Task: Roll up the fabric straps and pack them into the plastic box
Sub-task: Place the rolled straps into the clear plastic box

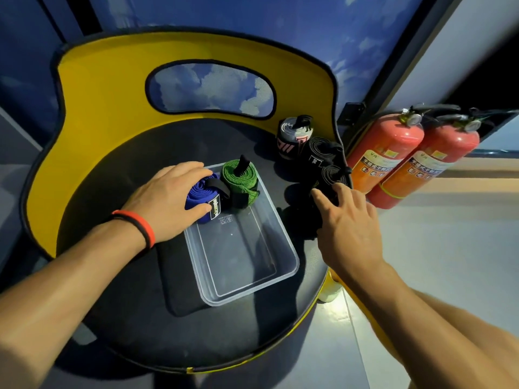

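**Two rolls in the box, three waiting outside**

The clear plastic box (244, 256) sits at the centre of a round black seat (224, 332), lying on a flat black pad (179, 284) that sticks out past its 9 o'clock side. At the box's 12 o'clock end, two rolled straps stand touching each other: a blue roll (200, 196) and, just to its 2 o'clock, a green roll (238, 178). The rest of the box floor is bare.

The left hand (165, 197) grips the blue roll, fingers curled over its far side and thumb pressed against its near side. A red and a black band (140, 228) circle that wrist.

The right hand (348, 220) is outside the box at 3 o'clock, fingers spread, their tips touching the nearer black roll (331, 178), thumb held apart. Just beyond stands a second black roll (320, 153), then a grey-and-pink roll (293, 136) at 1 o'clock, against the yellow backrest (112, 108).

Two red fire extinguishers (387, 150) stand beside the seat at 3 o'clock.
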Demonstrator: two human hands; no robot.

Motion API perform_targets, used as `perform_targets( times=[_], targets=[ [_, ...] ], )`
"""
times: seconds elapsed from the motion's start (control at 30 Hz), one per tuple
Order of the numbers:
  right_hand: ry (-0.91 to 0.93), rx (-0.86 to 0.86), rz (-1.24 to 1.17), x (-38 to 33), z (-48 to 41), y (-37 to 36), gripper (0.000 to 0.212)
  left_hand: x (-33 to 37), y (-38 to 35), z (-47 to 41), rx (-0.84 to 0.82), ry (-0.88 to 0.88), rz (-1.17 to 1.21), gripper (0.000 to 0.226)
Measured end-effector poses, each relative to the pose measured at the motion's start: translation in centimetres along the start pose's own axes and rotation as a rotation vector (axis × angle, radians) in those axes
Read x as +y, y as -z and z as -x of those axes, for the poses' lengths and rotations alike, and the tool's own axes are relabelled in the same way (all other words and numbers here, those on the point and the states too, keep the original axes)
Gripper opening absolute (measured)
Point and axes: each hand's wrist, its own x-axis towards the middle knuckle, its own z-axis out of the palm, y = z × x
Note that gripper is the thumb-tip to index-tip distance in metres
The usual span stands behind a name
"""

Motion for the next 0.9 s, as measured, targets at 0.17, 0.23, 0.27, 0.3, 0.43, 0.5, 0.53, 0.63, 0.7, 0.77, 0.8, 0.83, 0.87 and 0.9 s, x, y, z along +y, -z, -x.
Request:
perform_targets(
  times=[0.17, 0.23, 0.27, 0.3, 0.43, 0.5, 0.53, 0.63, 0.7, 0.77, 0.8, 0.83, 0.87, 0.9],
  targets=[
    [0.043, 0.037, -0.056, -0.1, 0.2, -0.5, 0.071, 0.0, 0.0, 0.2, -0.012, 0.009, 0.001, 0.07],
    [0.03, 0.017, -0.127, -0.4, 0.1, -0.3, 0.065, 0.0, 0.0, 0.2, -0.015, 0.004, 0.006, 0.07],
    [0.021, 0.011, -0.156, -0.5, 0.1, -0.1, 0.063, 0.1, -0.1, 0.3, -0.016, 0.001, 0.01, 0.07],
    [0.02, 0.018, -0.173, -0.6, -0.1, 0.2, 0.062, 0.1, 0.0, 0.3, -0.018, 0.002, 0.017, 0.07],
    [0.068, 0.218, -0.329, -1.1, -0.7, 3.0, 0.063, -0.2, 0.3, 0.1, -0.041, 0.0, 0.073, 0.072],
    [0.132, 0.293, -0.436, -1.8, -1.1, 4.7, 0.064, -0.6, 0.5, 0.1, -0.056, -0.003, 0.084, 0.073],
    [0.172, 0.304, -0.491, -2.3, -1.2, 5.2, 0.064, -0.7, 0.5, 0.0, -0.064, -0.001, 0.088, 0.074],
    [0.265, 0.252, -0.636, -4.4, -1.2, 5.6, 0.066, -0.8, 0.5, -0.1, -0.074, 0.012, 0.096, 0.075],
    [0.316, 0.183, -0.675, -5.9, -0.9, 5.3, 0.069, -0.7, 0.5, -0.1, -0.081, 0.02, 0.088, 0.076],
    [0.373, 0.115, -0.711, -7.0, -0.5, 4.8, 0.071, -0.6, 0.5, 0.0, -0.08, 0.029, 0.086, 0.075],
    [0.402, 0.081, -0.726, -7.4, -0.4, 4.5, 0.072, -0.7, 0.5, 0.0, -0.073, 0.031, 0.091, 0.075],
    [0.429, 0.052, -0.732, -7.8, -0.3, 4.2, 0.073, -0.7, 0.4, 0.1, -0.059, 0.033, 0.101, 0.074],
    [0.45, 0.029, -0.724, -8.2, -0.3, 3.8, 0.074, -0.7, 0.3, 0.1, -0.04, 0.038, 0.118, 0.072],
    [0.464, 0.009, -0.713, -8.6, -0.3, 3.5, 0.075, -0.8, 0.3, 0.1, -0.023, 0.046, 0.138, 0.07]
  ],
)
